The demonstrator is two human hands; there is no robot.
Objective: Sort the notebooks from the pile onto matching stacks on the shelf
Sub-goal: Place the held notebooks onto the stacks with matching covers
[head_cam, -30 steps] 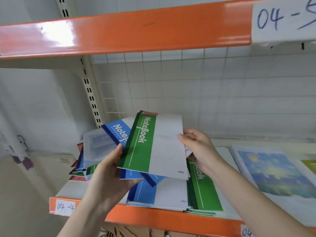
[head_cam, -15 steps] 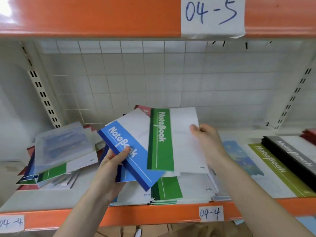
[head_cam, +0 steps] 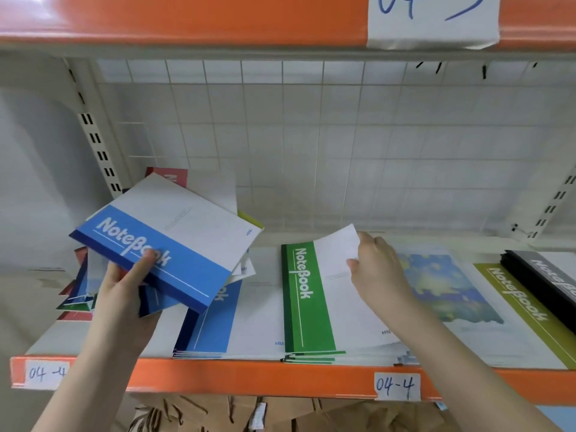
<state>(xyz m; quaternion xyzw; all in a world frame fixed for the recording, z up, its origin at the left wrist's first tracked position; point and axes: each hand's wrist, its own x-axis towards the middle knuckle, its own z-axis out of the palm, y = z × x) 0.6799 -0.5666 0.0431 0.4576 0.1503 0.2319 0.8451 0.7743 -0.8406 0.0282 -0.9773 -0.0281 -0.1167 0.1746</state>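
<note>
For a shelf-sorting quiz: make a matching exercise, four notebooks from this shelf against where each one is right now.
Things:
1. blue notebook
2. green notebook
3. olive notebook
4. black notebook

Places:
A. lying partly on the olive one, far right
B. on top of the green stack, under the right hand
C. gripped in the left hand above the shelf
D. flat, right of the sky-picture cover

Pairs: 1-C, 2-B, 3-D, 4-A

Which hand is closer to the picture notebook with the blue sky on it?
The right hand. It pinches the green notebook right beside the sky-picture notebook, partly over its left edge. The left hand is far off to the left, gripping the blue notebook.
</note>
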